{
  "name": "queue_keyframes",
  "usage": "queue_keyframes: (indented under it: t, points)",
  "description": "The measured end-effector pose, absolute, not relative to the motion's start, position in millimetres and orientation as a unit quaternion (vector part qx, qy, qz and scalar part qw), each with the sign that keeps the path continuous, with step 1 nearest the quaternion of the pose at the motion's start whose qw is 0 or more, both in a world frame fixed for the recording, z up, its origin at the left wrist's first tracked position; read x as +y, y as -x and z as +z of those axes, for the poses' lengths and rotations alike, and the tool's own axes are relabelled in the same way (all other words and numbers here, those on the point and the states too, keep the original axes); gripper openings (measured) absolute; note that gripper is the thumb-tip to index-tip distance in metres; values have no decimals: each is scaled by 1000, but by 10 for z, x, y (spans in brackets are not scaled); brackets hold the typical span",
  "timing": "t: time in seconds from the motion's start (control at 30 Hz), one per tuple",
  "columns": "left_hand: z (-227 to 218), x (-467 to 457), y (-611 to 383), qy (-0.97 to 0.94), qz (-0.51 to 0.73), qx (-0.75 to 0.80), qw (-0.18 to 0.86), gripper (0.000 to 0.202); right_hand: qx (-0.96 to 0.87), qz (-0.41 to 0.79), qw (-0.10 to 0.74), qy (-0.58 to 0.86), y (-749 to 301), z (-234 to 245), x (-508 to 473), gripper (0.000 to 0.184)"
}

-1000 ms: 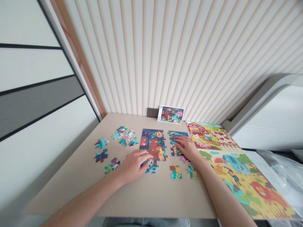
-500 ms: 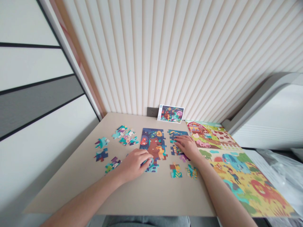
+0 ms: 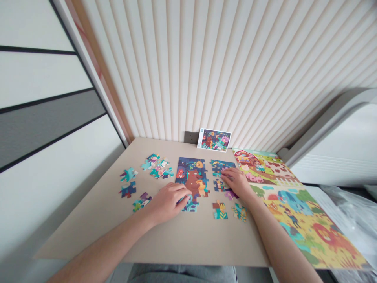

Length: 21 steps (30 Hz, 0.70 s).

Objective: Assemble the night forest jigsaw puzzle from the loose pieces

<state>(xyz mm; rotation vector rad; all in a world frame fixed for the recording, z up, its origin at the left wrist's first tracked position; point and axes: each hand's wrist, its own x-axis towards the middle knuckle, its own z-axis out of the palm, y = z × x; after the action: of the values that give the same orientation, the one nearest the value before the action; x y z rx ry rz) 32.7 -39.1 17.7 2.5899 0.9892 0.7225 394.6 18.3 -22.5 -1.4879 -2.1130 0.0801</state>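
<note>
A partly joined puzzle block with a brown bear (image 3: pixel 192 179) lies mid-table. My left hand (image 3: pixel 169 201) rests on its lower left corner, fingers curled and pressing down on the pieces. To the right sits a smaller joined section (image 3: pixel 220 175); my right hand (image 3: pixel 238 183) lies flat over it, fingers stretched toward its top. Two loose pieces (image 3: pixel 220 209) (image 3: pixel 240 212) lie just below my right hand.
Several loose pieces (image 3: pixel 157 166) are scattered on the left of the beige table (image 3: pixel 182 236), others further left (image 3: pixel 128 182). A reference picture card (image 3: pixel 214 140) leans on the ribbed wall. A large finished farm puzzle (image 3: pixel 294 204) covers the table's right side.
The view tilted slightly. My right hand crept a little up and right over the smaller section. My left hand stays put on the bear block.
</note>
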Motion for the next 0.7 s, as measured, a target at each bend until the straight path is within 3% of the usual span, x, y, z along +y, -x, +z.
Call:
queue_keyframes:
  t: [0.4, 0.7]
  points:
    - [181, -280, -359, -896, 263, 323, 156, 23, -785, 16, 272, 557, -3875, -257, 200, 29]
    - [212, 784, -1101, -934, 203, 286, 75, 41, -791, 32, 272, 547, -3809, -272, 241, 32]
